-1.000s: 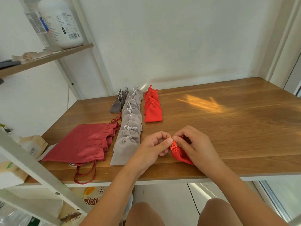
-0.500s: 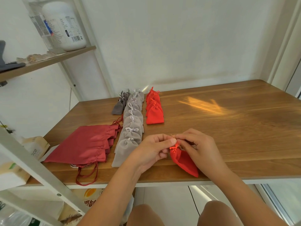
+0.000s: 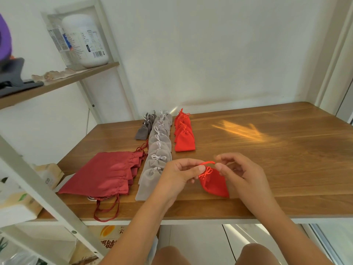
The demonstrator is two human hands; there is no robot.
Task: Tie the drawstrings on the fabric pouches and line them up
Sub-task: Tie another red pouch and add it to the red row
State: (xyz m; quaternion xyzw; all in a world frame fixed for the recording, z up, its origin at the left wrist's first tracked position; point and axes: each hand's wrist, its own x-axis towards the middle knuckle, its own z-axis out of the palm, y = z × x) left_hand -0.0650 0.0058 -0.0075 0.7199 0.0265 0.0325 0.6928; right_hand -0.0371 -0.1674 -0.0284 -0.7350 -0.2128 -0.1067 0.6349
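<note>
Pinching red drawstring between hands

Both forearms are bare, with no sleeve, watch or ring showing on the left hand or the right hand. Below the table edge, two bare knees show; any clothing there is apparently out of frame.

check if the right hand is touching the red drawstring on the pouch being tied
Touching. The head view shows the right hand pinching one end of the red drawstring, its fingertips closed on the cord with no gap.
</note>
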